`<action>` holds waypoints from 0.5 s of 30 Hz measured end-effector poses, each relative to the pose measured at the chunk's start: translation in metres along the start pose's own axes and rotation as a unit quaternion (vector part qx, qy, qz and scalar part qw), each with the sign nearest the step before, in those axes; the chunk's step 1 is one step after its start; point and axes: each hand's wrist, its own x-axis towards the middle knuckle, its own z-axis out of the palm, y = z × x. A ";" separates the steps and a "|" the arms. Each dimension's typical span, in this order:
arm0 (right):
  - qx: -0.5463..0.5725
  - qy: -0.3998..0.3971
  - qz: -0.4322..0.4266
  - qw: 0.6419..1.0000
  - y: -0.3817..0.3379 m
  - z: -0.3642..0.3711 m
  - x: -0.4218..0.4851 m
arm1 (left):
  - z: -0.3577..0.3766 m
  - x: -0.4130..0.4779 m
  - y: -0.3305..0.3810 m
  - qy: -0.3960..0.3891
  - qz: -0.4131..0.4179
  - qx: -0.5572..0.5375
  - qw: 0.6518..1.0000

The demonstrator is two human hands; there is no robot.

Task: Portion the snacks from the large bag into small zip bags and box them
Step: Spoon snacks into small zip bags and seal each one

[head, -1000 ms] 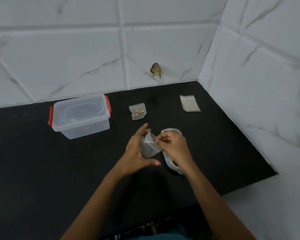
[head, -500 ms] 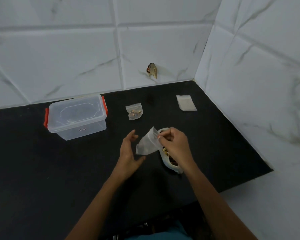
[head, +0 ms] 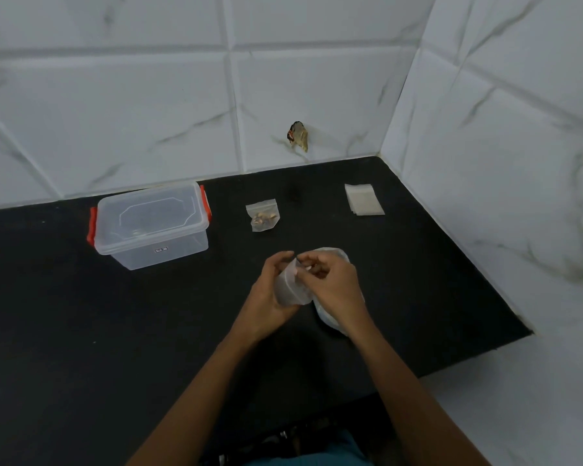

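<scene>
We've got both hands on an empty small zip bag (head: 288, 290) over the black counter (head: 81, 331): left hand (head: 266, 297) cups it, right hand (head: 334, 287) pinches its top edge. Large bag (head: 330, 317) sits under the right hand. Lidded box (head: 150, 225) far left, filled zip bag (head: 263, 219) beside it, spare bags (head: 364, 199) far right.

Looked like a home kitchen corner: a black stone countertop (head: 81, 331) ran into white marble-look wall tiles (head: 115, 112) on two sides. On that counter sat a clear plastic storage box (head: 152, 227) with red clips, toward the back wall, and a small stack of empty zip bags (head: 364, 199) nearer the corner.
</scene>
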 end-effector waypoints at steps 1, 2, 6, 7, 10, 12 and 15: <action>-0.013 -0.004 -0.002 1.000 -0.001 0.000 0.001 | 0.001 0.000 -0.001 -0.007 0.001 -0.006 1.000; -0.022 -0.005 -0.006 1.000 -0.003 0.000 0.001 | 0.002 -0.001 -0.002 -0.009 -0.001 -0.013 1.000; -0.015 0.030 -0.025 0.999 -0.005 -0.003 0.005 | 0.004 -0.003 -0.006 0.010 -0.006 -0.024 1.000; -0.014 0.036 -0.030 0.999 -0.005 -0.004 0.005 | 0.004 -0.004 -0.006 0.007 -0.010 -0.023 1.000; -0.037 0.024 -0.035 0.998 -0.007 -0.006 0.006 | 0.006 -0.006 -0.006 0.003 -0.025 -0.028 0.999; -0.069 0.014 -0.034 0.997 -0.006 -0.005 0.008 | 0.006 -0.006 -0.007 0.007 -0.027 -0.008 1.000; -0.134 0.004 -0.051 0.990 -0.004 -0.004 0.008 | 0.007 -0.002 -0.006 -0.005 -0.002 0.051 0.999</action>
